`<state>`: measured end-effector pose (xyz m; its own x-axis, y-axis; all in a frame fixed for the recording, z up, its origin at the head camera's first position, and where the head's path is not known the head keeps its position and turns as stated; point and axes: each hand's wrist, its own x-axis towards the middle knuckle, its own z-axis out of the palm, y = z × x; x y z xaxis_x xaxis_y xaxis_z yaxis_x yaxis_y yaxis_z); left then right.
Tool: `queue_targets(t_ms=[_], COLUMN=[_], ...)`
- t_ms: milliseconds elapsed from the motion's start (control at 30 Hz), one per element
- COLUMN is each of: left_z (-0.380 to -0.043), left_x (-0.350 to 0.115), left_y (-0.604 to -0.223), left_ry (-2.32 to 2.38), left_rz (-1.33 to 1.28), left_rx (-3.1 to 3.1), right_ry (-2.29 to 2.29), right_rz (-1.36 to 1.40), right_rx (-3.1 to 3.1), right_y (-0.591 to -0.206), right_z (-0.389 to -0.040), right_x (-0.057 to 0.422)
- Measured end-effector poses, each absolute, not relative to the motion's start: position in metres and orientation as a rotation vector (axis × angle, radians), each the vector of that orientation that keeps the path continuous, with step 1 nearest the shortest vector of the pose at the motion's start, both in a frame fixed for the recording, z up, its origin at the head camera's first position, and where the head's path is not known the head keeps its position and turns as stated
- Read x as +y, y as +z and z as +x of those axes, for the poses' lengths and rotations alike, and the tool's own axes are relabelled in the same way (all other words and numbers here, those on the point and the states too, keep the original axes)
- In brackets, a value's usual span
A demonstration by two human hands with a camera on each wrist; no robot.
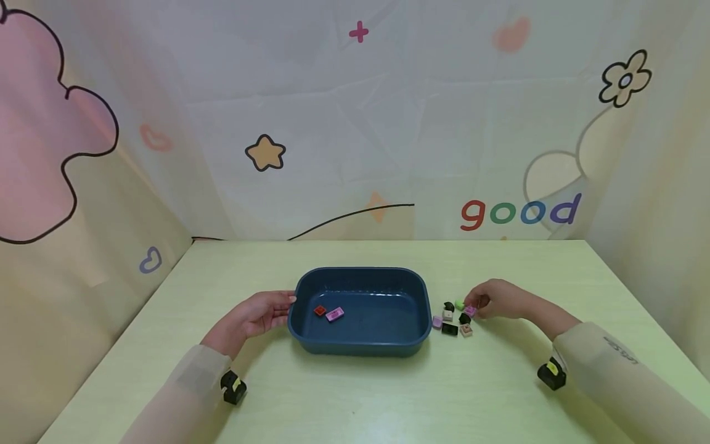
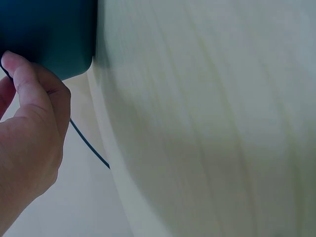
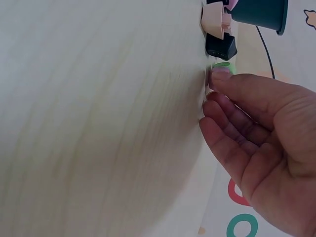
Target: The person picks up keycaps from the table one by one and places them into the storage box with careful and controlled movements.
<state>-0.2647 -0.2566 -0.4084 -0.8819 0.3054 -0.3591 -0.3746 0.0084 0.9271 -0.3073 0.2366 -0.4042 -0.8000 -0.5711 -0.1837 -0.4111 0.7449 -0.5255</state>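
Observation:
A dark blue rectangular basin (image 1: 360,348) stands mid-table, and my left hand (image 1: 261,313) grips its left rim. The left wrist view has that hand (image 2: 37,106) at the basin's corner, thumb over the edge. Inside the basin lie a red keycap (image 1: 320,311) and a longer pink keycap (image 1: 335,314). Right of it, my right hand (image 1: 501,299) pinches a pink-purple keycap (image 1: 470,311) at the edge of a small pile. In the right wrist view, fingertips of the right hand (image 3: 261,123) partly hide this keycap, low at the tabletop.
Several loose keycaps lie in the pile: a lilac one (image 1: 437,322), a black one (image 1: 450,330), a cream one (image 1: 447,316), a peach one (image 1: 466,330) and a green piece (image 1: 459,304). A printed curtain (image 1: 333,123) hangs behind the pale wooden table (image 1: 355,401).

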Motion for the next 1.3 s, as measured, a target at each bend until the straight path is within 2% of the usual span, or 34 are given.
queue_targets(t_ms=[867,1300], left_z=[-0.263,-0.261], left_x=[-0.257,-0.255], left_y=[-0.409,-0.405], left_ry=[1.944,1.93], left_rz=[-0.07,-0.083], left_rx=[1.82,1.84], right_ry=[-0.601,-0.568], right_rz=[-0.74,-0.793], right_rx=[2.662,2.673], right_y=[-0.41,-0.378], right_z=[-0.305,-0.305], right_x=[0.232,0.235])
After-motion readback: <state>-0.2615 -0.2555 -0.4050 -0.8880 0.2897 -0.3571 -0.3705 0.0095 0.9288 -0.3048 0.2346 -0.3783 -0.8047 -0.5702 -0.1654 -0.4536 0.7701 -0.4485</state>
